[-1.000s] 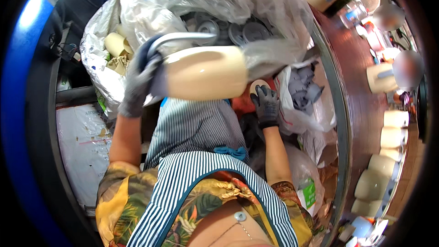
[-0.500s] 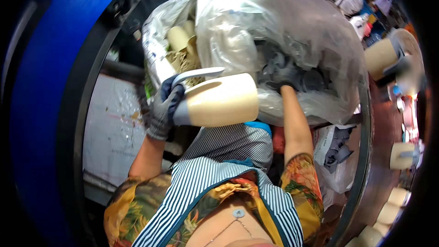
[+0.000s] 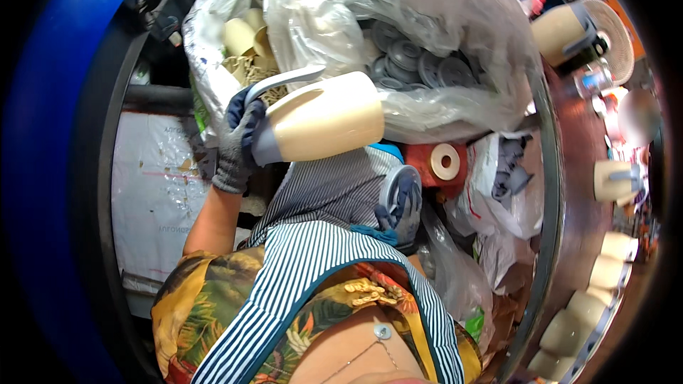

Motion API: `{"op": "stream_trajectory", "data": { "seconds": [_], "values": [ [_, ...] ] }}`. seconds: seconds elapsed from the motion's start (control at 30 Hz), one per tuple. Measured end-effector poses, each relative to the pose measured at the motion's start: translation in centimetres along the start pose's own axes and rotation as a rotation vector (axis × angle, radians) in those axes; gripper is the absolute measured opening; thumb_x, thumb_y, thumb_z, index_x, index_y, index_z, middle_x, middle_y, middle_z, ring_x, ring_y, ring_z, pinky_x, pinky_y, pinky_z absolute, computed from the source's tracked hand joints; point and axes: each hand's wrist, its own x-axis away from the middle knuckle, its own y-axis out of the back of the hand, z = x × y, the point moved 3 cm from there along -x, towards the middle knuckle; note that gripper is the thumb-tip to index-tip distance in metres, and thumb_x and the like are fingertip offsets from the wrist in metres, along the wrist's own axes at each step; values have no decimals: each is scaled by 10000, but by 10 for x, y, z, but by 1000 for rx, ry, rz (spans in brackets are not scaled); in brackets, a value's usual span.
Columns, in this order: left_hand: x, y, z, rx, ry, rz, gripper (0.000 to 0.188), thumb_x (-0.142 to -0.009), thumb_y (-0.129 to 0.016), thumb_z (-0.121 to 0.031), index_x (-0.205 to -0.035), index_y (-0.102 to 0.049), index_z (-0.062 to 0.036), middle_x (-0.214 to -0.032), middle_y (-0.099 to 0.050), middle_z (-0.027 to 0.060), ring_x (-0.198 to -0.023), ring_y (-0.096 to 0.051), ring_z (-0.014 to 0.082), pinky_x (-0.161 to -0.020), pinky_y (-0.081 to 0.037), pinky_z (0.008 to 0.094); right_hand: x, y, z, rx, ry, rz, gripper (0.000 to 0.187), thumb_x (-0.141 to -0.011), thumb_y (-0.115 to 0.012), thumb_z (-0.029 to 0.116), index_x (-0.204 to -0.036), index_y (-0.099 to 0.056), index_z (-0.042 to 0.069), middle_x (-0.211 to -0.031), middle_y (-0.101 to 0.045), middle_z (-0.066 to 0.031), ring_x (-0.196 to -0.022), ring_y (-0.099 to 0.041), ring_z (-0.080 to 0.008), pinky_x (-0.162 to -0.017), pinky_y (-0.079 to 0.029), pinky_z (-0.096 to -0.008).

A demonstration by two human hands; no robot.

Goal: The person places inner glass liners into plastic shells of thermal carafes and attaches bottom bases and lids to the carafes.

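My left hand [image 3: 236,144], in a grey and dark blue glove, is closed round the grey collar end of a cream plastic jug [image 3: 331,117]. The jug lies on its side above my lap, its grey handle [image 3: 284,81] uppermost and its cream end pointing right. Beside that end and lower down, my gloved right hand [image 3: 404,208] grips a round grey disc-shaped part [image 3: 390,188] close to my apron. The disc and the jug are apart. Beyond the jug, a large clear plastic bag [image 3: 427,115] holds several similar grey round parts [image 3: 404,55].
A white sack [image 3: 203,50] with cream pieces stands left of the clear bag. Right of my lap are a roll of tape [image 3: 445,161] on something red and a bag of grey parts [image 3: 511,167]. Several cream jugs [image 3: 569,331] line the brown surface at far right.
My right hand has come out of the clear bag with a grey disc and drawn back toward my lap. My left hand still holds the jug; the whole view has shifted somewhat.
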Motion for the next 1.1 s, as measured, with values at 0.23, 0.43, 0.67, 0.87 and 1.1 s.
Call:
{"op": "stream_trajectory", "data": {
  "seconds": [0.23,0.43,0.67,0.87,1.1],
  "values": [
    [25,11,12,58,9,91,328,-1014,-471,-235,-1234,-548,-5,-897,-553,-22,-808,-499,73,-782,-429,231,6,-1,-4,239,-278,21,600,-882,-573,379,-1377,-470,56,-1421,-432,-203,-1278,-424,-392,-1044,-335,-495],
    [27,16,17,141,33,140,355,-1012,-464,-247,-1251,-532,6,-867,-522,-16,-832,-495,87,-818,-425,252,5,-11,0,367,-185,0,617,-880,-547,357,-1407,-444,55,-1461,-405,-178,-1256,-445,-347,-1023,-339,-477],
    [27,17,19,197,33,128,352,-1011,-472,-240,-1275,-520,-12,-892,-523,-22,-850,-494,88,-835,-426,258,-11,2,11,262,-206,-89,434,-897,-592,260,-1313,-577,137,-1192,-613,-144,-1001,-581,-321,-876,-469,-430],
    [27,7,24,223,97,193,347,-1010,-482,-253,-1264,-529,-21,-911,-551,-13,-887,-519,94,-845,-430,270,-36,12,-23,-464,-644,-264,442,-907,-624,194,-1302,-545,12,-1189,-612,-186,-1003,-636,-249,-863,-489,-327],
    [24,17,20,113,31,188,342,-1009,-484,-233,-1270,-524,-15,-902,-550,-11,-853,-507,84,-824,-425,240,-7,0,-9,-296,-630,-127,609,-776,-749,314,-1287,-559,41,-1392,-409,-236,-1289,-406,-385,-1073,-341,-447]
  ]
}}
